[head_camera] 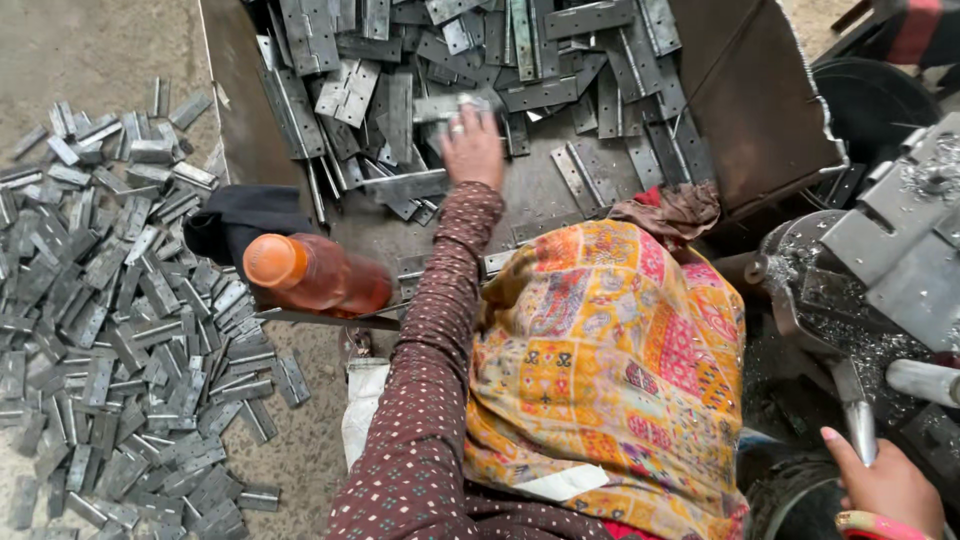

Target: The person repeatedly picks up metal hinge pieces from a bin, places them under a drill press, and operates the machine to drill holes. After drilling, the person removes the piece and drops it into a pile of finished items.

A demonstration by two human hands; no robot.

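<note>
The left hand [472,148] is reaching forward into the metal bin [750,90], fingers curling closed over a flat steel hinge plate [447,105] on top of the heap; the right hand [885,483] is wrapping around the machine lever [858,420] at lower right. Left to right: loose hinge plates [120,330] are lying on the floor, an orange bottle [315,273] is resting at the bin's edge. Lifting one plate cleanly, not several, would likely serve best.
</note>
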